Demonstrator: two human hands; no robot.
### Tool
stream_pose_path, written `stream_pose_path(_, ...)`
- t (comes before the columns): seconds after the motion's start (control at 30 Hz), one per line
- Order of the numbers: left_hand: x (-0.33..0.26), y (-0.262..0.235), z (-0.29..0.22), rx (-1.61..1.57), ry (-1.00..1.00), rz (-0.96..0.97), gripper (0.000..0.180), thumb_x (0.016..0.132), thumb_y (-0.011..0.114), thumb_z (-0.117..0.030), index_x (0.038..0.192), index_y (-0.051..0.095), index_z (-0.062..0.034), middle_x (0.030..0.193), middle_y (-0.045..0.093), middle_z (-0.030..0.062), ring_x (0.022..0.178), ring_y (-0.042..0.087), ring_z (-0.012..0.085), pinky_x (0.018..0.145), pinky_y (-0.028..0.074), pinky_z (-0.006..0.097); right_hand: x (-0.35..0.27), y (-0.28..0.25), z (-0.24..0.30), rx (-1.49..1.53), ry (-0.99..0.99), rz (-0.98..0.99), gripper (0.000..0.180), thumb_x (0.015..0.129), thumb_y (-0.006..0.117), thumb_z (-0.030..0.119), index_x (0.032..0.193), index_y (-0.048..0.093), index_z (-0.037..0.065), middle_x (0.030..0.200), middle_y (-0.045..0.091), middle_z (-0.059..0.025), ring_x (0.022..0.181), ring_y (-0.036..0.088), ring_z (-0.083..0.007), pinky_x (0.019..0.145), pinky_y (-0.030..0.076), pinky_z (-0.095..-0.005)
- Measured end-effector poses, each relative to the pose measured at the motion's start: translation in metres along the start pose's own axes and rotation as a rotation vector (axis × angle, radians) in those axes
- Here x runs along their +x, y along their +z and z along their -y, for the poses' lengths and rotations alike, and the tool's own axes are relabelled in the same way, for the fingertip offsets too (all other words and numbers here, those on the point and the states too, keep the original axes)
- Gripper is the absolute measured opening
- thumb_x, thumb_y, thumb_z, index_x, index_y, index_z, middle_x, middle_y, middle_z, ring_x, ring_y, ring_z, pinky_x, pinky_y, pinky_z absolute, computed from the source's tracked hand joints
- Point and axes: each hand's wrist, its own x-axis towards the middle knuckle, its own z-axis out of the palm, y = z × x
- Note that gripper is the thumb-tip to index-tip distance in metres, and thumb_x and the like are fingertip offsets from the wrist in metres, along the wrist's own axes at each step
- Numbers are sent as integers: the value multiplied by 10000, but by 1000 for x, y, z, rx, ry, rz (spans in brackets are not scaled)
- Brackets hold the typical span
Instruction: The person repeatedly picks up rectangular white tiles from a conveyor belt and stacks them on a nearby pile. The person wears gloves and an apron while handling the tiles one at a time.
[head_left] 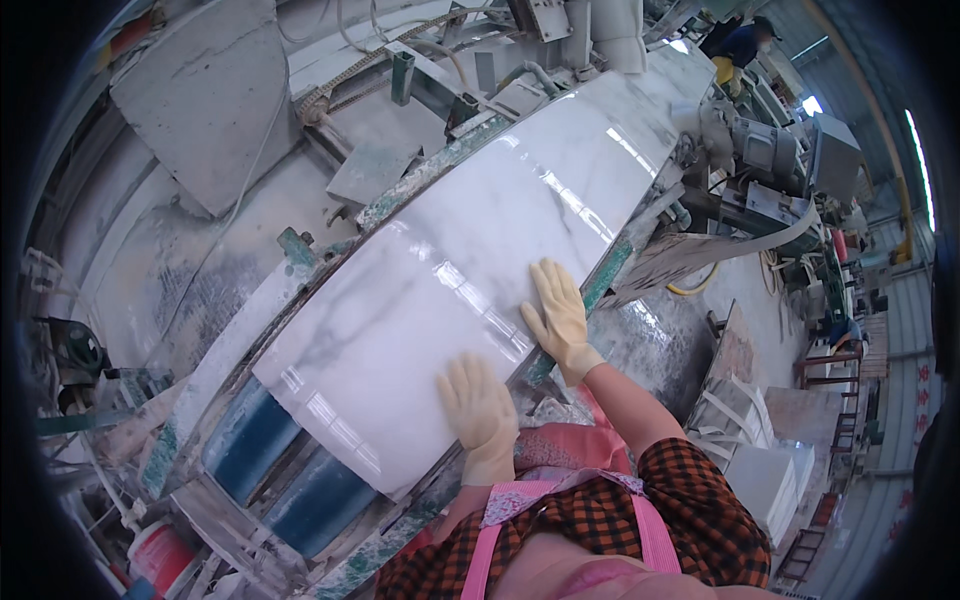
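Observation:
A polished white stone slab [355, 345] with grey veins lies on a roller conveyor, running from the near left to the far right. More of the same glossy stone [560, 170] extends behind it. My left hand [478, 415], in a pale yellow glove and slightly blurred, is over the slab's near edge with its fingers spread. Farther right, my right hand [560, 315], gloved the same way, rests with outstretched fingers at the stone's edge beside the green rail. Neither hand grips anything.
Dark blue rollers [250, 440] show past the slab's left end. A worn green rail [430, 175] borders the far side. Motorised machinery [770, 145] stands at the right, near stacked pale slabs [765, 475]. Another person [740, 50] is in the far right background. A red bucket [160, 555] sits lower left.

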Motion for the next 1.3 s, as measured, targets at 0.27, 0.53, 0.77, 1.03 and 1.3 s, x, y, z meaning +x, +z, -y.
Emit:
stream_pose_path(0.27,-2,2,-1,-5,1,35,419,905,528,-156,1265,601,44,1368,566,198,1342,440,415,1184,235,564,-4,8,-11,39,-36,-56,587,906,622,256,1433,475,44,1480,457,-217,1390,392,-393,1166,299,-461)
stream_pose_path(0.53,-4,0,-1,-51,20,50,421,895,528,-138,1269,607,40,1391,557,190,1348,439,409,1188,224,572,-5,5,-11,77,-44,-20,478,936,593,159,1392,525,30,1447,494,-220,1365,427,-405,1159,310,-479)
stream_pose_path(0.77,-8,-2,4,-76,-31,89,432,880,550,-147,1279,614,6,1400,556,187,1343,460,384,1164,241,618,-3,7,-8,102,-81,-109,456,913,620,150,1359,568,71,1392,552,-172,1305,493,-368,1109,382,-477)
stream_pose_path(1.03,-4,2,4,-24,-97,117,401,905,563,-206,1244,642,-7,1381,581,167,1318,491,377,1139,232,660,8,-8,3,183,-82,-51,413,913,610,78,1324,585,47,1357,561,-200,1272,510,-396,1082,391,-485)
stream_pose_path(1.3,-1,3,5,51,-71,129,391,875,553,-163,1220,658,-13,1344,607,171,1295,516,381,1103,239,710,17,-11,4,170,-82,62,433,904,606,73,1332,559,36,1369,550,-204,1266,511,-413,1083,387,-510)
